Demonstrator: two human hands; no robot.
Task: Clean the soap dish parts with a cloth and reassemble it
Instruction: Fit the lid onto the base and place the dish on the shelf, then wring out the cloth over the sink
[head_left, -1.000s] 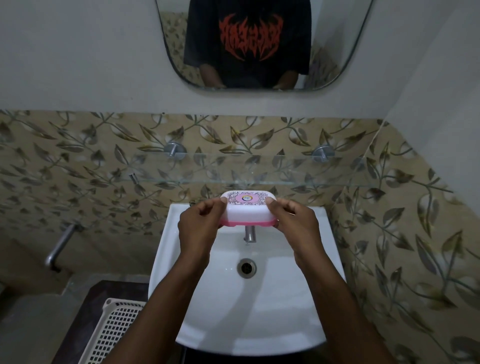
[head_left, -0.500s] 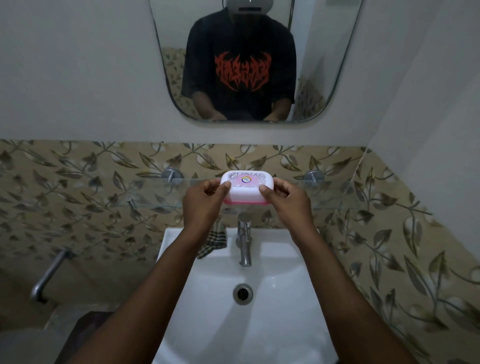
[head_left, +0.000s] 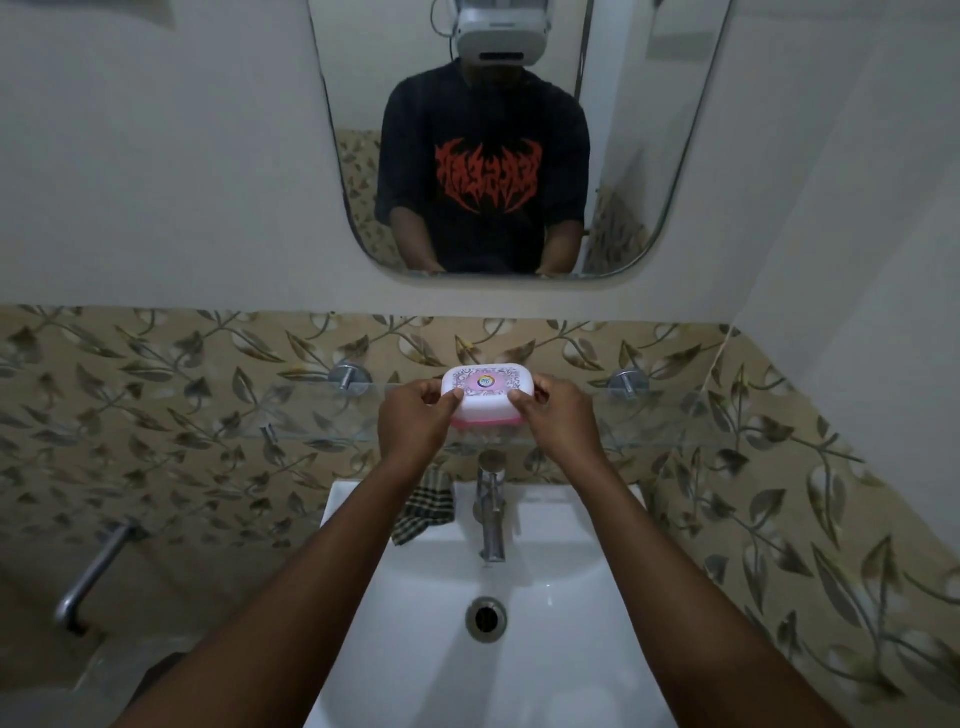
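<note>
The soap dish (head_left: 485, 397) is assembled: a white lid with a patterned top sits closed on a pink base. It is held level above the tap (head_left: 491, 512), at the front edge of the glass shelf (head_left: 291, 410), about midway between the shelf's two metal wall brackets (head_left: 349, 376) (head_left: 626, 383). Whether the base rests on the glass or is just clear of it cannot be told.

The left hand (head_left: 413, 421) grips the left short end of the dish. Its fingers are curled round that end, and the thumb presses on the near side of the lid. The right hand (head_left: 558, 418) grips the right short end in the same way, thumb to the front and fingers wrapped behind. Both forearms reach in over the basin (head_left: 561, 649) from its front edge.

The cloth (head_left: 431, 506), dark with a light check, lies crumpled on the back rim of the basin, just left of the tap. One corner hangs over the rim into the bowl. The left forearm hides part of it. Neither hand touches it.

The drain (head_left: 485, 618) sits in the middle of the bowl, in line with the tap. A metal pipe (head_left: 91, 577) projects from the leaf-patterned tiled wall to the left of the basin. A mirror (head_left: 639, 130) hangs on the plain wall above the shelf and reflects a person in a black shirt with a red print.
</note>
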